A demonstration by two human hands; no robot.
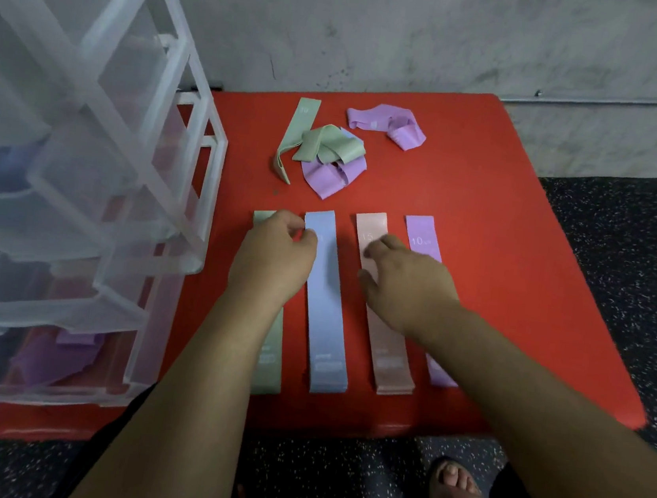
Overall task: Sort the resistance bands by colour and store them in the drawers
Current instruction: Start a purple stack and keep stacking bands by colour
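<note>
Surface: red table [488, 210] stood on speckled floor [627, 260] by grey wall [427, 33].
Left hand [276, 253]: curled over green band [274, 349], hold unclear.
Right hand [407, 287]: lay loose on pink band [388, 351].

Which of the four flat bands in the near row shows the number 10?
The purple band, at the right end; the pink band beside it shows 15.

Red table [486, 227], green band [269, 365], blue band [328, 323], pink band [388, 355], purple band [423, 235], clear frosted drawers [79, 177], dark speckled floor [628, 252], grey mottled wall [387, 28].
</note>
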